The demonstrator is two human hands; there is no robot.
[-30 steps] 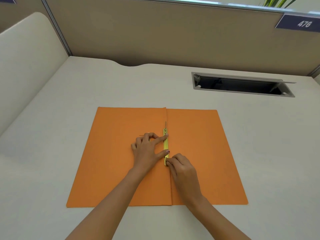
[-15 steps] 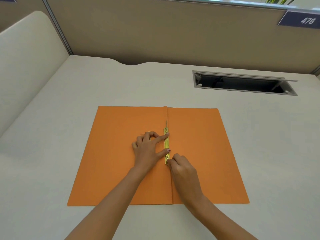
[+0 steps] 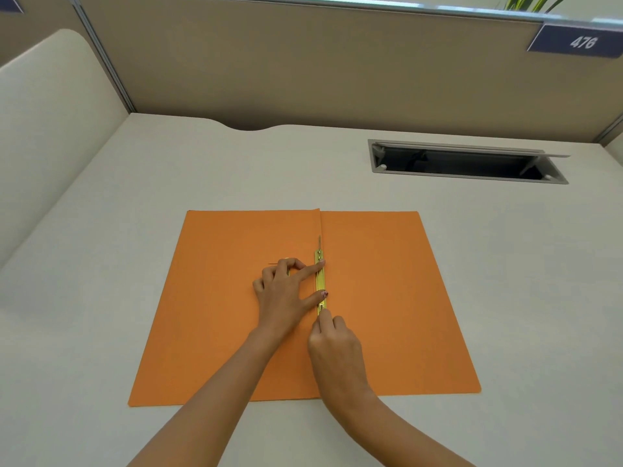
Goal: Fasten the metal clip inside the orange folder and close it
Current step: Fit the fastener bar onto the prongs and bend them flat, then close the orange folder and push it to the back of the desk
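**Clip being fastened, folder open flat**

The orange folder (image 3: 236,332) lies open on the desk (image 3: 101,298), its 2 leaves spread to either side of the centre fold. The metal clip (image 3: 319,281), a narrow brass-coloured strip, lies just right of that fold, running away from the person. A thin prong sticks out past its far end.

The left hand (image 3: 283,294) rests on the left leaf with its fingers apart: the index fingertip presses on the far part of the strip and the thumb tip on the near part, pinning it flat. Its other fingers are curled, and a thin dark sliver shows past them on the left leaf; what it is cannot be told. The right hand (image 3: 337,345) sits at the near end of the clip with its fingers drawn together, tips right at the strip's end by a small eyelet. Whether they pinch the near prong or only push on it cannot be told from this angle.

By my judgement, the step in hand is the first half of the task: securing the clip. The next move likely calls for bending or sliding the near prong flat under the strip while the left hand holds it from shifting, then the same at the far end. Only after that can 1 leaf be swung over the other to close the folder.
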